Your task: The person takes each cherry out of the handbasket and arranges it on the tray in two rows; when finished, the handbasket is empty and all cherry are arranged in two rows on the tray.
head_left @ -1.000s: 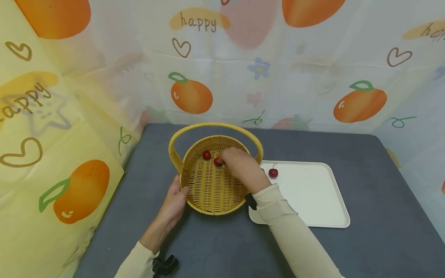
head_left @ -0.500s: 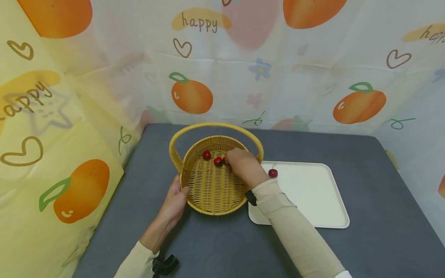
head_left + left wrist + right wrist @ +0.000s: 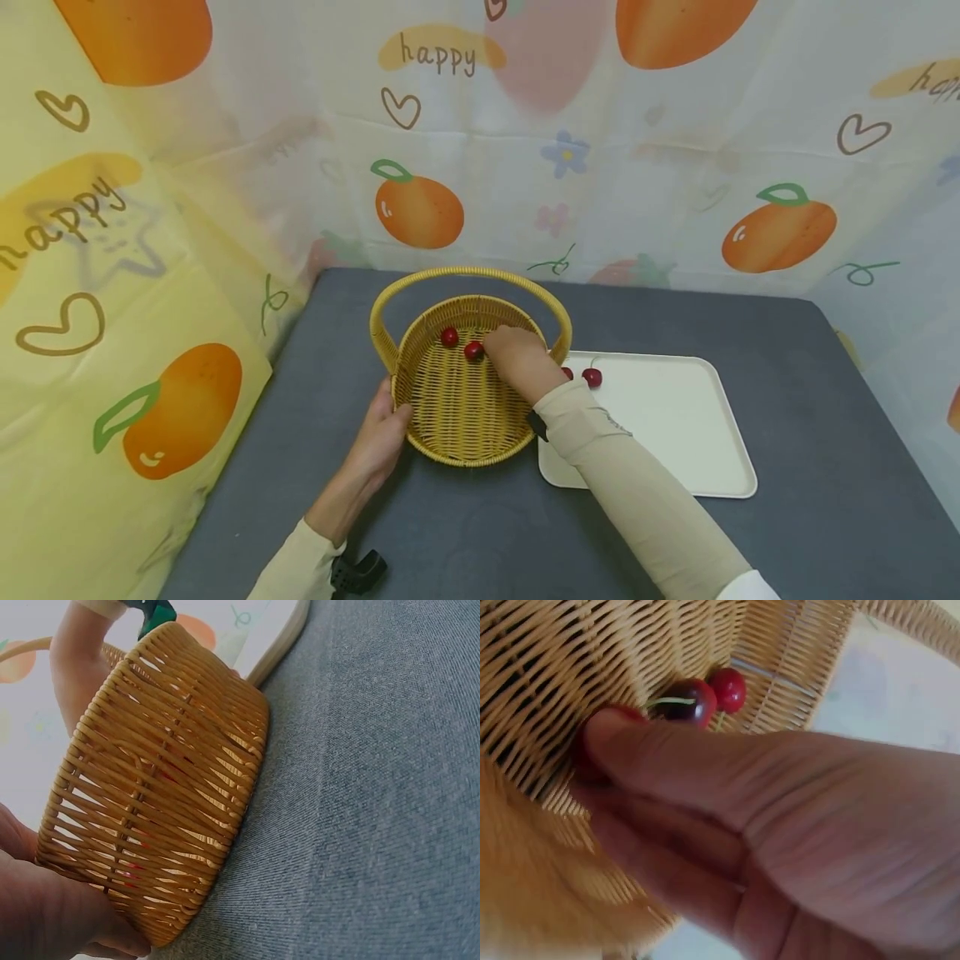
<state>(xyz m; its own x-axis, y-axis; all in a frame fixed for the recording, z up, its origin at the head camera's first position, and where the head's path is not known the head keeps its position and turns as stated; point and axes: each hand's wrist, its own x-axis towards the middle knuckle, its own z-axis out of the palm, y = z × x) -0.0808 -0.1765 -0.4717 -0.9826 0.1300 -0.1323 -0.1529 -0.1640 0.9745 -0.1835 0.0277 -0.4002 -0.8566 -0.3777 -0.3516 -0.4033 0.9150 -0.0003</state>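
Note:
A yellow woven basket point(image 3: 465, 417) with an arched handle stands on the table. My left hand point(image 3: 381, 433) grips its left side, thumb at the rim; the left wrist view shows the fingers along the woven wall. Reaching in over the right rim, my right hand point(image 3: 519, 360) pinches a red cherry point(image 3: 585, 754) between thumb and fingers, close to the wicker. In the head view that cherry is hidden behind the hand. Two more cherries lie in the basket: one point(image 3: 449, 337) toward the back left, the other point(image 3: 474, 351) just left of the right fingertips.
Right of the basket lies a white rectangular tray point(image 3: 675, 425), partly under my right forearm. A cherry with a stem point(image 3: 592, 377) sits at its back left, and another point(image 3: 567, 373) shows partly behind the wrist. A patterned curtain point(image 3: 645, 150) hangs behind the grey table point(image 3: 465, 542).
My right hand has moved slightly right from the middle cherry, leaving it fully visible. The cherry seen at its fingertips half a second ago is now covered in the head view. My left hand keeps its grip.

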